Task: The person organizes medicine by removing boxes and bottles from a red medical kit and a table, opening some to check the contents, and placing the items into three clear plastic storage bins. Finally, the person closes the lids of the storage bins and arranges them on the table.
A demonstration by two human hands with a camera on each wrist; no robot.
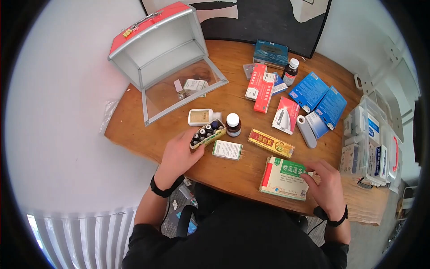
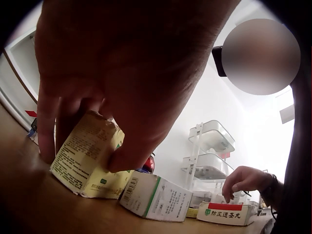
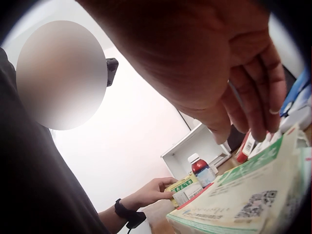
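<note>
The left hand (image 1: 178, 154) grips a small open yellow box (image 1: 208, 134) of dark vials, its thumb on the near side; in the left wrist view the fingers and thumb (image 2: 127, 155) straddle that box (image 2: 80, 158). Beside it lie a white-and-green carton (image 1: 227, 150) and a brown bottle with a white cap (image 1: 233, 124). The right hand (image 1: 326, 186) is over the right end of a green-and-white box (image 1: 283, 178), fingers slightly bent. In the right wrist view the fingertips (image 3: 261, 134) hang just above or at that box (image 3: 243, 195); contact is unclear.
A red-edged clear case (image 1: 156, 40) stands open at back left. Red boxes (image 1: 264, 87), blue packets (image 1: 309, 91), a thermometer (image 1: 307, 132) and a yellow box (image 1: 271, 143) lie at centre and right. A clear plastic bin (image 1: 365, 148) stands at the right edge.
</note>
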